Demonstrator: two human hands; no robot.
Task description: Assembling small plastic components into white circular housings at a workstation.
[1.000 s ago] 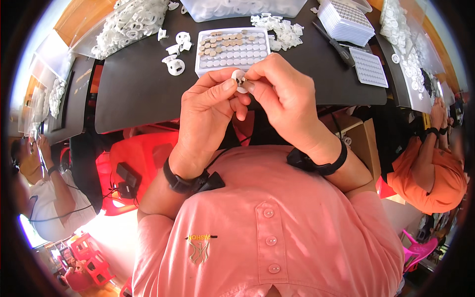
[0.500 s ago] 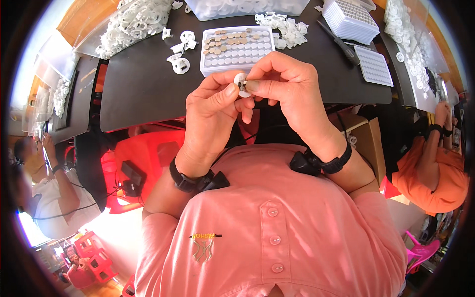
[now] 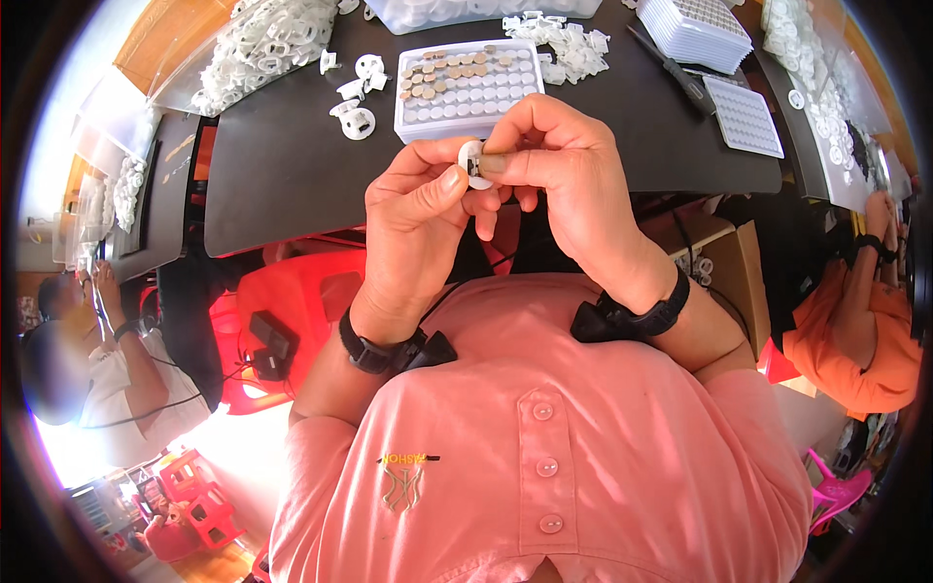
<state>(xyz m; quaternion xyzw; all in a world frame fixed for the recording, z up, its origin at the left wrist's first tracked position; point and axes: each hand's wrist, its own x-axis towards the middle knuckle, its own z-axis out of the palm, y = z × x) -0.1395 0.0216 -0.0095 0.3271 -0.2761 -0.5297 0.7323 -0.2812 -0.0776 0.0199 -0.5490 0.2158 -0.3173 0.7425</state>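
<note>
In front of my chest, above the table's near edge, my left hand [image 3: 410,219] pinches a small round white plastic part [image 3: 469,152] between thumb and fingers. Dark and metallic bits show in the middle of that part. The thumb and forefinger of my right hand [image 3: 573,185] are closed against its right side; whatever lies between them is hidden. Just beyond my hands stands a white tray [image 3: 428,133] with rows of round pockets. Loose coin-like discs [image 3: 424,82] lie on its left and far portions.
The dark table [image 3: 292,180] carries several white plastic parts [image 3: 358,123] left of the tray and a pile of white pieces [image 3: 564,44] behind it. To the right are a black-handled tool [image 3: 685,85], another tray [image 3: 743,117] and stacked trays [image 3: 695,44]. People sit at both sides.
My right thumb now sits closer against the white part, and the metallic bit seen between them shows less. My left hand keeps its hold. The view has shifted slightly.
</note>
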